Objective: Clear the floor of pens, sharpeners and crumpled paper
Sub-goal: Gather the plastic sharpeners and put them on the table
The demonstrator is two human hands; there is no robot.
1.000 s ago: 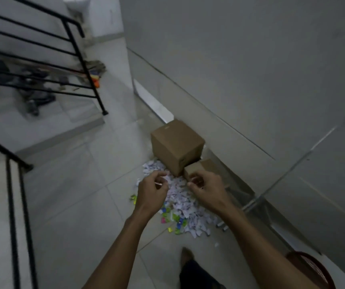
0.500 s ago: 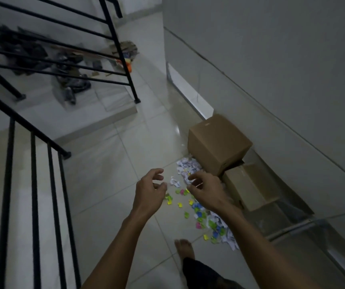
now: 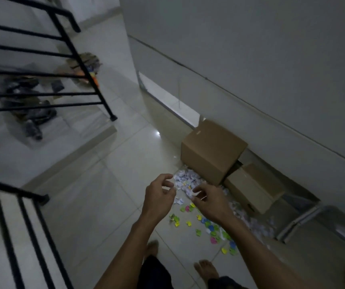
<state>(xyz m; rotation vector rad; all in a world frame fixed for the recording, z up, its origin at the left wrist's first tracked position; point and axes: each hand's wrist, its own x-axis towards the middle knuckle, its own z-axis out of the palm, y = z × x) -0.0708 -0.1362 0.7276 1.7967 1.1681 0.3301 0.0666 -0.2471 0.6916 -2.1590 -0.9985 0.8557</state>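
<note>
Change: the view sits higher than half a second ago; both bare feet (image 3: 206, 269) now show.
Left hand (image 3: 158, 198): raised above the pale tiled floor (image 3: 96, 205), fingers loosely curled, holding nothing.
Right hand (image 3: 210, 202): likewise, fingers relaxed and empty.
Crumpled white paper scraps (image 3: 185, 181): heaped on the floor against two brown cardboard boxes (image 3: 212, 150).
Small coloured pieces (image 3: 213, 227): scattered beside the heap, too many to count.
Writing: none legible.
</note>
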